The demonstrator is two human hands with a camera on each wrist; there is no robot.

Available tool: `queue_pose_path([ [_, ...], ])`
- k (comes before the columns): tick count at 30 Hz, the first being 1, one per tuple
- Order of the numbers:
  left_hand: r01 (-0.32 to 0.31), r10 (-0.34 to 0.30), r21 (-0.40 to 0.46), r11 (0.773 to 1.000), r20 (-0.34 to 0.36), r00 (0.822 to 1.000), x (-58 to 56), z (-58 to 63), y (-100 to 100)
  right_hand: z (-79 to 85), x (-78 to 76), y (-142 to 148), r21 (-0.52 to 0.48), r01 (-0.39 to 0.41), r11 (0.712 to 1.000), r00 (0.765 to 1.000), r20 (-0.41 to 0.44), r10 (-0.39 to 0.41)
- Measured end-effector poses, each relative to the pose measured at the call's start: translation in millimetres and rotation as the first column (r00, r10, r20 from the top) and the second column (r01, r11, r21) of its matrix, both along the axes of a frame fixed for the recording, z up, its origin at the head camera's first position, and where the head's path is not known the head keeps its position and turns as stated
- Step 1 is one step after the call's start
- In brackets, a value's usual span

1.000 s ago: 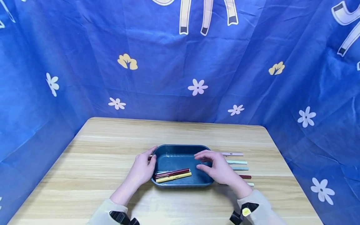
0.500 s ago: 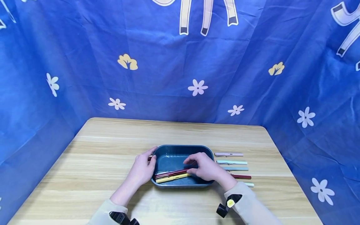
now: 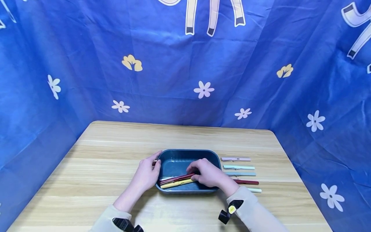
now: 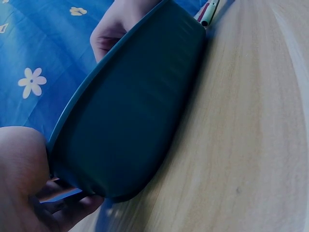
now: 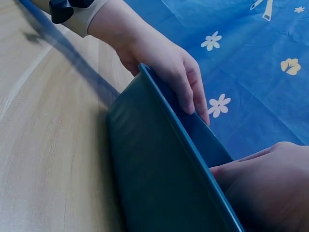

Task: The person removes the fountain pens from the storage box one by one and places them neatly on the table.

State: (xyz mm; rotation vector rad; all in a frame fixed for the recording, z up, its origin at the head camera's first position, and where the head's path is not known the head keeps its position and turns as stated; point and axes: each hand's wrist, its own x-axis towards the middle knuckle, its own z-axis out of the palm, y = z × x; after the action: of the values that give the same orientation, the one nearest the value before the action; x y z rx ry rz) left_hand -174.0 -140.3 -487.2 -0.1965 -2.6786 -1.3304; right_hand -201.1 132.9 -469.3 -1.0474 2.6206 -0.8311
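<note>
A dark teal open box (image 3: pixel 174 164) stands on the wooden table. My left hand (image 3: pixel 146 172) grips its left end, thumb at the rim and fingers along the outer wall. Between that thumb and index finger shows a small dark red piece (image 3: pixel 154 163), mostly hidden. Inside the box a dark red pen (image 3: pixel 177 178) and a yellow pen (image 3: pixel 176 184) lie side by side, with a paler one partly under them. My right hand (image 3: pixel 208 174) reaches in, thumb and index finger at the dark red pen's right end. Whether they pinch it is hidden.
Right of the box several pens lie in a column on the table (image 3: pixel 116 138): a lilac pen (image 3: pixel 236 159), a mint pen (image 3: pixel 239 167), a blue pen (image 3: pixel 242 174), another dark red pen (image 3: pixel 246 182) and a pale green pen (image 3: pixel 255 190). Blue curtains (image 3: pixel 162 96) surround the table.
My right hand has moved left and down over the box to the dark red pen's end, uncovering more of the pens on the table. My left hand and the box stay put.
</note>
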Motion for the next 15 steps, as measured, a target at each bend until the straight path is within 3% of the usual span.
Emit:
queue_pose_path([
  [6, 0.002, -0.002, -0.002, 1.0, -0.002, 1.0, -0.2, -0.5, 0.1, -0.3, 0.1, 0.3, -0.025, 0.001, 1.0, 1.0, -0.005, -0.001],
  [15, 0.007, -0.006, 0.004, 1.0, -0.016, 1.0, 0.3, -0.5, -0.4, 3.7, 0.9, 2.0, -0.162, 0.003, 0.987, 1.0, 0.017, 0.0],
])
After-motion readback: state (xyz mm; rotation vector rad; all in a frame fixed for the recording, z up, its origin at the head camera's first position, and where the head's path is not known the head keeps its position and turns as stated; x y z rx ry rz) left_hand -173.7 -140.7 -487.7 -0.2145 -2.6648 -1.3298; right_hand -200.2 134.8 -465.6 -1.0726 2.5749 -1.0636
